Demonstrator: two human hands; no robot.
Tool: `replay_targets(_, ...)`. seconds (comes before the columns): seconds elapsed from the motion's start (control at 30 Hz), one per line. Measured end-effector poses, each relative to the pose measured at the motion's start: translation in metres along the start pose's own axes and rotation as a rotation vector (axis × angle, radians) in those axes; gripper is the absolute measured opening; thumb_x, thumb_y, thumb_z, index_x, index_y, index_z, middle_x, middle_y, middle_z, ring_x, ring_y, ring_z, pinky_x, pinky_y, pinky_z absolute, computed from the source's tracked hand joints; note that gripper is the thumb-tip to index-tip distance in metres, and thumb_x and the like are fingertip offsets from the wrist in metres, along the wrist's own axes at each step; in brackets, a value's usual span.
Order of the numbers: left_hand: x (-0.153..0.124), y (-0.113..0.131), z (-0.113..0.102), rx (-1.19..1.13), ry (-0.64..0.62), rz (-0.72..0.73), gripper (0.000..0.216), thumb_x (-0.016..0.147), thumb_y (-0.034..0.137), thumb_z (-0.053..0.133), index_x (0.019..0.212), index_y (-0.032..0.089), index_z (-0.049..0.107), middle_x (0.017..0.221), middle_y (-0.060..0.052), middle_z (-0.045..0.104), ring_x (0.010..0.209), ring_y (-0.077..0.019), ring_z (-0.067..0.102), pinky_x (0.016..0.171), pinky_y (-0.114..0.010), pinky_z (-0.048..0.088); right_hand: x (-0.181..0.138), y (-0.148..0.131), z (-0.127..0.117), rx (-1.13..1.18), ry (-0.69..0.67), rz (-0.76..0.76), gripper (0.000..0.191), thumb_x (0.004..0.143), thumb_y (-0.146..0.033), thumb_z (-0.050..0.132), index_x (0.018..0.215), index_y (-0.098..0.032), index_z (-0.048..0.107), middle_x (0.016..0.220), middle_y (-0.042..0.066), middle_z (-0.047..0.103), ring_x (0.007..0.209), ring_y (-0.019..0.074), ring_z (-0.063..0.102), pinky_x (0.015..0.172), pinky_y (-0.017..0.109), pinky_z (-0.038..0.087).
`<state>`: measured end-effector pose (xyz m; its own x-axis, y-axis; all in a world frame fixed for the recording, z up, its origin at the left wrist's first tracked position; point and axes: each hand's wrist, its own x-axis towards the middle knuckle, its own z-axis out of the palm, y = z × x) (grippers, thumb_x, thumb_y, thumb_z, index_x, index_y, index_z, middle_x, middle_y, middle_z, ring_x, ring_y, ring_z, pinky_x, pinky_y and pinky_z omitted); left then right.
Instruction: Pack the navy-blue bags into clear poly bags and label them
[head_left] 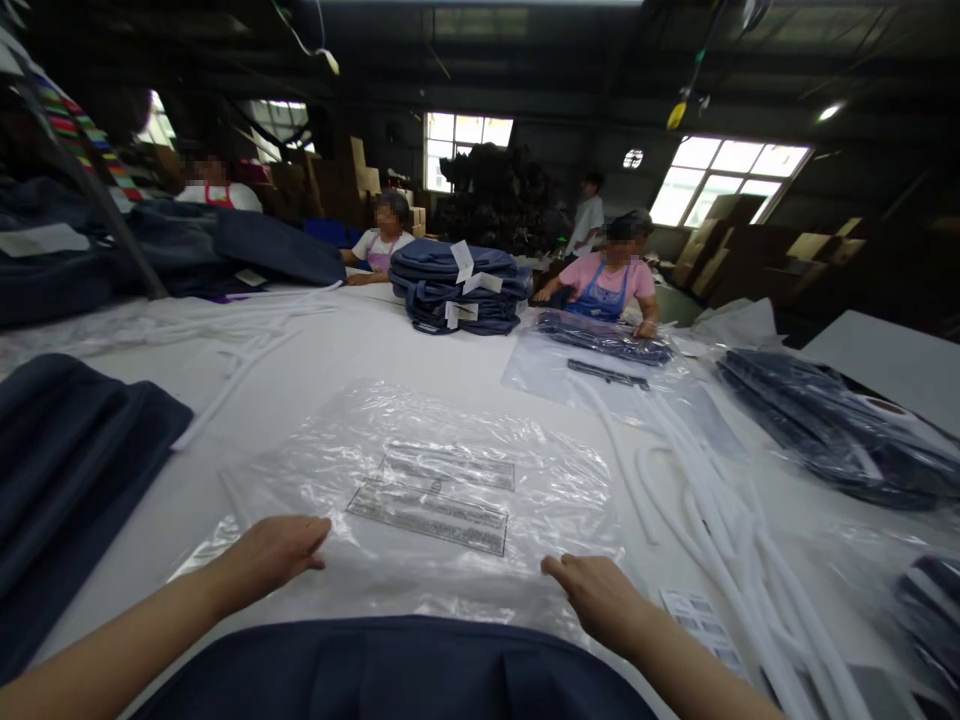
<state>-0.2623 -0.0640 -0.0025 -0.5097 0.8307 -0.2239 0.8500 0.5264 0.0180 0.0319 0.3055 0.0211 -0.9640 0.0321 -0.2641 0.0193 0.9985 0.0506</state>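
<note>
A clear plastic bag (427, 480) with printed warning panels lies flat on the white table (330, 350) in front of me. My left hand (274, 555) rests on its near left edge, fingers curled together and gripping the film. My right hand (600, 595) is closed in a pinch on the near right edge of the same bag. Just below both hands, at the table's front edge, lies a dark navy fabric piece (390, 665), partly under the bag's edge.
Navy fabric (67, 460) lies at the left, a stack of folded navy items (461, 290) at the far middle. White tubes (712, 480) and bagged navy items (832, 430) fill the right. A label sheet (701, 615) sits by my right wrist. Three co-workers sit across the table.
</note>
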Motion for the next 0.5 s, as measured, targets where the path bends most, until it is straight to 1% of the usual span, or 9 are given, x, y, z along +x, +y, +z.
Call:
replay_targets(0.07, 0.003, 0.002, 0.004, 0.035, -0.026, 0.003, 0.013, 0.090, 0.025, 0.046, 0.085, 0.019, 0.056, 0.084, -0.004, 0.067, 0.082, -0.0235, 0.064, 0.068, -0.030, 0.037, 0.007, 0.002, 0.003, -0.043, -0.050, 0.155, 0.030, 0.078, 0.001, 0.052, 0.098, -0.019, 0.063, 0.090, 0.007, 0.069, 0.079, 0.0255, 0.069, 0.065, 0.034, 0.051)
replay_targets(0.13, 0.012, 0.004, 0.001, 0.076, -0.016, -0.034, 0.012, 0.090, 0.025, 0.048, 0.088, 0.019, 0.058, 0.085, -0.004, 0.068, 0.084, -0.0251, 0.066, 0.067, -0.030, 0.038, 0.017, 0.007, -0.002, -0.069, -0.020, 0.230, 0.019, 0.080, -0.003, 0.057, 0.091, -0.017, 0.063, 0.088, 0.009, 0.069, 0.079, 0.0278, 0.069, 0.061, 0.033, 0.049)
replay_targets(0.2, 0.024, 0.006, -0.017, 0.112, 0.048, -0.111, 0.012, 0.088, 0.028, 0.053, 0.093, 0.019, 0.058, 0.090, -0.005, 0.069, 0.088, -0.0269, 0.065, 0.066, -0.030, 0.038, 0.029, 0.015, -0.021, -0.078, 0.041, 0.272, 0.018, 0.080, -0.015, 0.066, 0.097, -0.016, 0.061, 0.089, 0.011, 0.068, 0.083, 0.0297, 0.068, 0.064, 0.034, 0.048)
replay_targets(0.23, 0.029, 0.007, -0.031, 0.129, 0.100, -0.158, 0.016, 0.088, 0.032, 0.055, 0.096, 0.018, 0.057, 0.092, -0.007, 0.068, 0.090, -0.0277, 0.065, 0.065, -0.029, 0.038, 0.033, 0.020, -0.034, -0.083, 0.089, 0.297, 0.027, 0.080, -0.025, 0.069, 0.103, -0.015, 0.059, 0.092, 0.013, 0.066, 0.087, 0.0311, 0.066, 0.067, 0.036, 0.048)
replay_targets(0.3, 0.033, 0.006, -0.059, 0.162, 0.245, -0.258, 0.030, 0.088, 0.046, 0.054, 0.094, 0.017, 0.052, 0.087, -0.007, 0.066, 0.083, -0.0268, 0.064, 0.063, -0.029, 0.035, 0.034, 0.028, -0.063, -0.066, 0.244, 0.323, 0.044, 0.082, -0.047, 0.066, 0.110, -0.014, 0.056, 0.099, 0.015, 0.063, 0.093, 0.0312, 0.062, 0.075, 0.038, 0.046)
replay_targets(0.33, 0.032, 0.005, -0.069, 0.161, 0.326, -0.295, 0.036, 0.089, 0.053, 0.050, 0.090, 0.017, 0.049, 0.080, -0.004, 0.063, 0.076, -0.0241, 0.062, 0.062, -0.028, 0.034, 0.031, 0.031, -0.075, -0.049, 0.338, 0.321, 0.045, 0.085, -0.052, 0.059, 0.110, -0.015, 0.055, 0.099, 0.014, 0.061, 0.094, 0.0296, 0.060, 0.078, 0.037, 0.045)
replay_targets(0.4, 0.022, -0.001, -0.074, 0.120, 0.448, -0.319, 0.041, 0.091, 0.059, 0.040, 0.082, 0.019, 0.043, 0.066, 0.002, 0.054, 0.063, -0.0169, 0.055, 0.061, -0.025, 0.030, 0.019, 0.035, -0.082, -0.007, 0.471, 0.315, 0.027, 0.094, -0.040, 0.046, 0.103, -0.017, 0.057, 0.096, 0.012, 0.060, 0.089, 0.0248, 0.059, 0.077, 0.033, 0.041)
replay_targets(0.43, 0.015, -0.005, -0.067, 0.099, 0.455, -0.306, 0.040, 0.093, 0.057, 0.035, 0.079, 0.019, 0.041, 0.063, 0.003, 0.051, 0.059, -0.0147, 0.051, 0.060, -0.024, 0.029, 0.011, 0.035, -0.076, 0.026, 0.479, 0.320, 0.019, 0.095, -0.028, 0.042, 0.098, -0.018, 0.058, 0.093, 0.011, 0.060, 0.086, 0.0227, 0.058, 0.074, 0.032, 0.039)
replay_targets(0.5, -0.001, -0.013, -0.042, 0.082, 0.374, -0.281, 0.034, 0.096, 0.044, 0.027, 0.078, 0.019, 0.042, 0.064, 0.002, 0.052, 0.059, -0.0144, 0.049, 0.059, -0.024, 0.026, -0.003, 0.032, -0.051, 0.110, 0.393, 0.360, 0.021, 0.089, -0.007, 0.041, 0.085, -0.018, 0.059, 0.085, 0.009, 0.061, 0.078, 0.0209, 0.058, 0.066, 0.030, 0.034)
